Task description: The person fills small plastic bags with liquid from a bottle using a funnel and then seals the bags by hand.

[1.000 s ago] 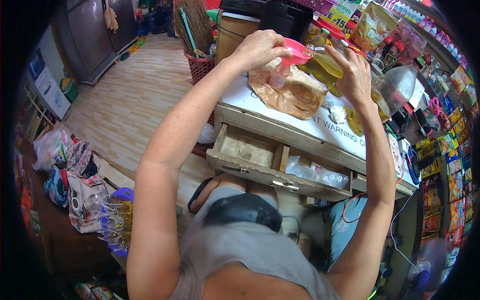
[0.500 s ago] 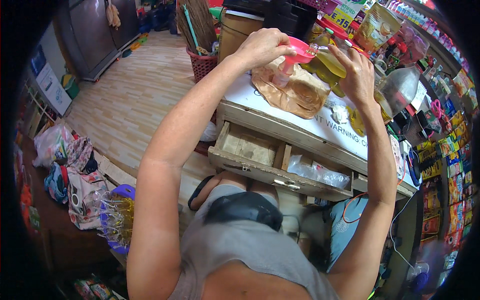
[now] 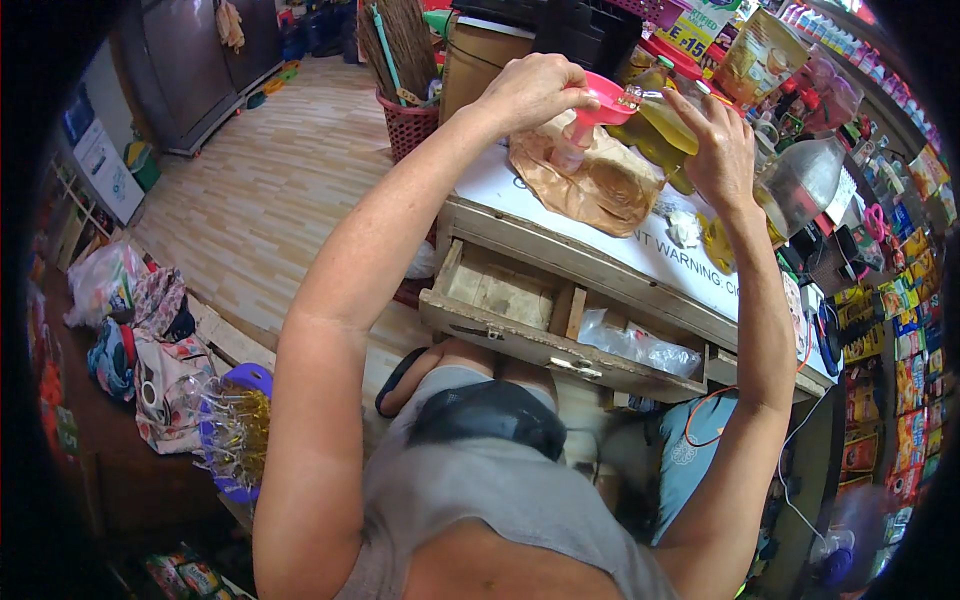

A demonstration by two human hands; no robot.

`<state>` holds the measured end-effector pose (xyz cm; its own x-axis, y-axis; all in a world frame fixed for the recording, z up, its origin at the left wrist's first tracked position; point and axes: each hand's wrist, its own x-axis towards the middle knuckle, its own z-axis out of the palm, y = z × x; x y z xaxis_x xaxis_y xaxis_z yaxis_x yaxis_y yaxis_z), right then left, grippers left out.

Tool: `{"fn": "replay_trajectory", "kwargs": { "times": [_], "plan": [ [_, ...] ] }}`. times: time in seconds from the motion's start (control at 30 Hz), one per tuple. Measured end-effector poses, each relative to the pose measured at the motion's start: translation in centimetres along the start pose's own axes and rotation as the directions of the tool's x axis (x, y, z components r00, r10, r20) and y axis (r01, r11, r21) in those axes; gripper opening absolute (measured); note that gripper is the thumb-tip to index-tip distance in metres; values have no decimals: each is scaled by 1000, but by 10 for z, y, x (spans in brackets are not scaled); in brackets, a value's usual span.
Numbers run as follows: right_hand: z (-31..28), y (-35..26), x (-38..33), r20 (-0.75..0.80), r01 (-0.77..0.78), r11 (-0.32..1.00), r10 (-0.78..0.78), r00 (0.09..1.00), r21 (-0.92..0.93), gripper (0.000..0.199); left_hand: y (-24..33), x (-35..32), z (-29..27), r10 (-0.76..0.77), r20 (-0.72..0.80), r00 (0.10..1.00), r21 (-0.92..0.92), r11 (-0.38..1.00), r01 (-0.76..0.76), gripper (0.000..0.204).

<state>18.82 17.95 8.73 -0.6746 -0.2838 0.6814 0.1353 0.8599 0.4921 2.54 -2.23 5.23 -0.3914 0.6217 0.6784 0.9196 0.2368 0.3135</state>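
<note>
My left hand (image 3: 540, 92) pinches the rim of a pink funnel (image 3: 603, 100) at the back of the counter. Below the funnel, its spout meets a small clear container (image 3: 568, 156), which stands on crumpled brown paper (image 3: 600, 195). Level with the funnel's right rim, a small shiny scoop (image 3: 632, 97) with a thin handle is held by the fingers of my right hand (image 3: 718, 150). What the scoop holds is too small to tell. Close behind that hand is a bottle of yellow liquid (image 3: 648, 140).
An open drawer (image 3: 500, 290) with clear plastic bags (image 3: 640, 345) juts out below the counter (image 3: 480, 185). A large clear bottle (image 3: 805, 175) lies tilted at the right, near shelves of packets (image 3: 910, 380). Brooms (image 3: 405, 45) stand in a basket (image 3: 405, 125) at the back left.
The whole view has shifted very slightly. Both hands keep their holds on the funnel and the scoop, with hardly any visible movement.
</note>
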Motion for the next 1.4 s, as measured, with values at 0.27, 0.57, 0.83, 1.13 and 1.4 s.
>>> {"fn": "replay_trajectory", "kwargs": {
  "times": [0.27, 0.57, 0.83, 1.13, 1.4],
  "plan": [
    [1, 1, 0, 9, -3, 1000, 3, 1000, -5, 68, -1, 1, 0, -3, 12, 1000, 22, 1000, 3, 38],
    [-1, 0, -1, 19, -4, 1000, 4, 1000, -14, 69, 2, 1, 0, -26, 21, 999, 21, 999, 26, 36],
    [-4, -2, 1, 51, -11, 999, 13, 999, -34, 69, 0, 1, 0, -22, 26, 999, 20, 1000, 22, 36],
    [-7, -6, 3, 75, -48, 999, 47, 996, 14, 64, 3, -1, -2, -38, 25, 999, -12, 999, 39, 36],
    [-5, -3, 1, 38, -9, 1000, 9, 999, 9, 74, 4, 0, -4, -29, 37, 999, -30, 999, 30, 35]
  ]
}}
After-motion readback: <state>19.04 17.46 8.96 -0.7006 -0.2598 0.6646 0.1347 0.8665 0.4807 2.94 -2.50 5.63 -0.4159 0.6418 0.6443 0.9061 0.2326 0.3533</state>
